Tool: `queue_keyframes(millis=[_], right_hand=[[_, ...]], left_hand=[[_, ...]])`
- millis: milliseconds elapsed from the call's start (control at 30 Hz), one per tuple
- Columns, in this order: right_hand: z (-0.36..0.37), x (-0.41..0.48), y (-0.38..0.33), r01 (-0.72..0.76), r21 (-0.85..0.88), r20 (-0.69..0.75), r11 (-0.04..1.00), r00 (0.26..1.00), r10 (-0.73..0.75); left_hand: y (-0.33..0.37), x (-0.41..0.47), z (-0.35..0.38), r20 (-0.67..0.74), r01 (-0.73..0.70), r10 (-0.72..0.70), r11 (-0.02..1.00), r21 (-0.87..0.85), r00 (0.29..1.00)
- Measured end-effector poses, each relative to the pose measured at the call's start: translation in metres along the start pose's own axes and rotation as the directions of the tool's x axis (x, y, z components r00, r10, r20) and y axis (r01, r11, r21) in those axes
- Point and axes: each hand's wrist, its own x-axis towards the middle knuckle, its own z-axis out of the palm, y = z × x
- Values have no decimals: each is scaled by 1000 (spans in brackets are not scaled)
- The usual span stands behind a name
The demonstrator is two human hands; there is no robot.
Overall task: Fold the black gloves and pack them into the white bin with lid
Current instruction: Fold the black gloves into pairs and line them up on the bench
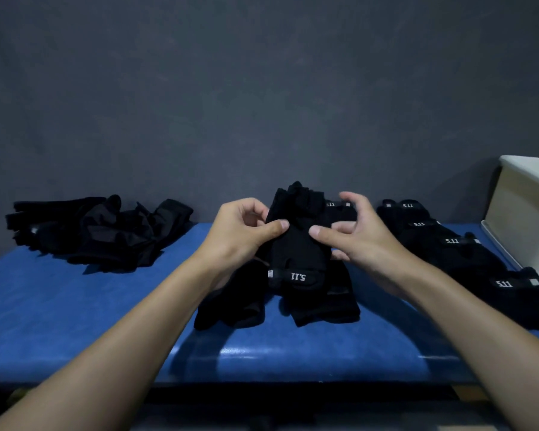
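Observation:
A black glove [299, 253] with a "5.11" wrist tag is raised above the blue table [75, 312] at the centre. My left hand [243, 234] pinches its left side with the thumb on top. My right hand [355, 234] touches its right side with the thumb, the other fingers spread and loosely curled. More black gloves [237, 303] lie under it. The white bin [523, 219] stands at the far right, partly cut off by the frame edge.
A loose heap of black gloves [100, 231] lies at the back left. A row of laid-out gloves with "5.11" tags [455, 244] runs along the right, up to the bin. A grey wall [262, 88] rises behind the table.

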Motion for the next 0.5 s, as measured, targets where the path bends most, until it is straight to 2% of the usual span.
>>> queue_keyframes(millis=[167, 267, 500], right_hand=[[1, -2, 6, -70, -7, 89, 998, 993, 71], [-1, -1, 6, -57, -6, 79, 998, 995, 58], [-17, -2, 1, -61, 3, 62, 998, 996, 61]], left_hand=[[-4, 1, 8, -7, -8, 8, 999, 43, 1000], [-6, 1, 9, -27, 1, 1, 996, 85, 1000], [-6, 0, 10, 54, 146, -150, 986, 85, 987]])
